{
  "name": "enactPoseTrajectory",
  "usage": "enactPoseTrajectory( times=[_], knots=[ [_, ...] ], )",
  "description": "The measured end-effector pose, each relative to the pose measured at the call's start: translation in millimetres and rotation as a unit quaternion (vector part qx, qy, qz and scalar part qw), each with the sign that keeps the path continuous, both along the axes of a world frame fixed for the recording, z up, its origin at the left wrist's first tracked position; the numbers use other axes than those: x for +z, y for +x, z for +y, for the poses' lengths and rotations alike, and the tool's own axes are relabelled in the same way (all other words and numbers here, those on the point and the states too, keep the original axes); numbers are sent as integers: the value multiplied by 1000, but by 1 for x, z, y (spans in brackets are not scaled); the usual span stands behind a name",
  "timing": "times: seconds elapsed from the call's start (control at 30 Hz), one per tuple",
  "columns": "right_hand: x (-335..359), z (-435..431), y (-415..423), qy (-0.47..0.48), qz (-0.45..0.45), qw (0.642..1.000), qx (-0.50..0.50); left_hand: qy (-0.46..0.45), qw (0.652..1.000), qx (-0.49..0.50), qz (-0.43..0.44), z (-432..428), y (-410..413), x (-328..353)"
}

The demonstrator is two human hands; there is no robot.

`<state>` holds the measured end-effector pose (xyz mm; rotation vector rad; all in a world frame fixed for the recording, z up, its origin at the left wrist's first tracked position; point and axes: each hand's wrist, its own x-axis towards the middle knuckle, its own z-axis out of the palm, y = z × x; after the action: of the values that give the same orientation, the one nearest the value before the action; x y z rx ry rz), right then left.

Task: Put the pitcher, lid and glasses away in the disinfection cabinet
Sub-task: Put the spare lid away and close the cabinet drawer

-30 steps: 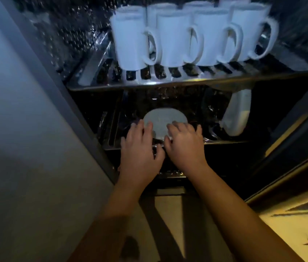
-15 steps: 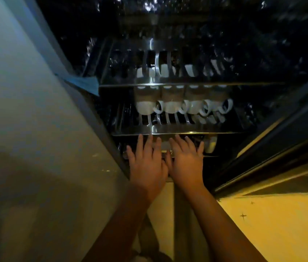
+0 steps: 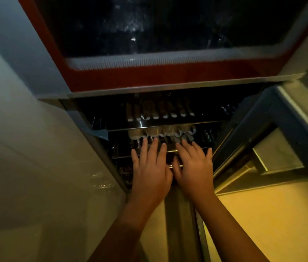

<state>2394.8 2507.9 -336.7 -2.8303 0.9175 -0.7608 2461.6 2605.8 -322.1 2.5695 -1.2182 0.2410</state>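
Note:
The disinfection cabinet stands open below me, its metal racks [image 3: 160, 124] stacked one above another in the dark inside. A row of white mugs [image 3: 158, 132] shows between two racks. My left hand [image 3: 150, 173] and my right hand [image 3: 193, 170] lie side by side, palms down, fingers straight, over the front edge of a lower rack [image 3: 174, 151]. Neither hand holds anything. The pitcher and the lid are hidden from this angle.
The cabinet's upper part has a red frame [image 3: 149, 76] round a dark glass panel. The open door [image 3: 258, 129] stands at the right. A pale wall [image 3: 36, 148] runs along the left, and yellow floor [image 3: 262, 214] lies at the lower right.
My view has risen and pulled back: the lid, the pitcher and the close mugs have dropped out of sight and the red-framed upper part has come in. Both hands stay flat at the lower rack.

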Motion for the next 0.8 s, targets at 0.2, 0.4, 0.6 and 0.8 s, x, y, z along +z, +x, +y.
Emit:
enactPoseTrajectory(
  times=[0.2, 0.4, 0.6, 0.8],
  knots=[
    [42, -8, -32, -20, -23, 999, -42, -23, 999, -43, -20, -9, -19, 29],
    [76, -14, -58, -72, -3, 994, -77, -48, 993, -100, -48, -31, -36, 55],
    [105, -30, -100, -98, 12, 985, -139, -89, 976, -190, -59, -63, -59, 79],
    [128, -42, -149, -97, 64, 974, -196, -117, 951, -284, -42, -92, -95, 96]
  ],
)
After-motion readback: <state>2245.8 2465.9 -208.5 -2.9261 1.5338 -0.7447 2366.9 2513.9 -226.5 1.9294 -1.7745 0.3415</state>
